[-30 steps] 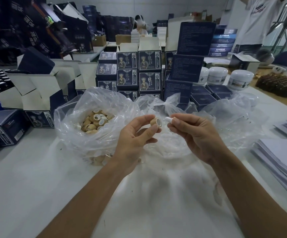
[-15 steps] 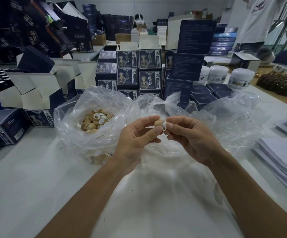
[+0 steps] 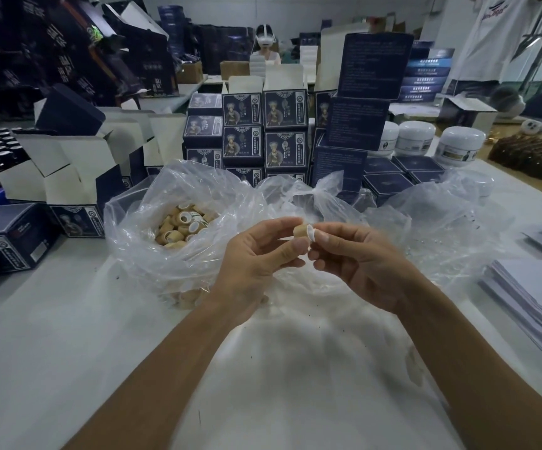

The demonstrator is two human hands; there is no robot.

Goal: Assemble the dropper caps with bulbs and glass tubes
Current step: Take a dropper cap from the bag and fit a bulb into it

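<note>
The left hand [image 3: 256,261] pinches one tan cap [image 3: 300,230] between thumb and fingertips; the right hand [image 3: 357,264] pinches a white bulb [image 3: 310,232] at the cap's open end. A second ago the two parts were apart; now they touch, held above the table [image 3: 52,336]. One clear bag [image 3: 139,254] to the left holds more caps than can be counted. Three white jars [image 3: 461,146] stand behind.

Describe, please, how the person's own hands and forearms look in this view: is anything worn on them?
Both forearms are bare as far as the frame shows: no sleeves, gloves, watch or bands. The left hand and right hand show no rings on the visible fingers, and the visible nails are short and unpainted.
</note>
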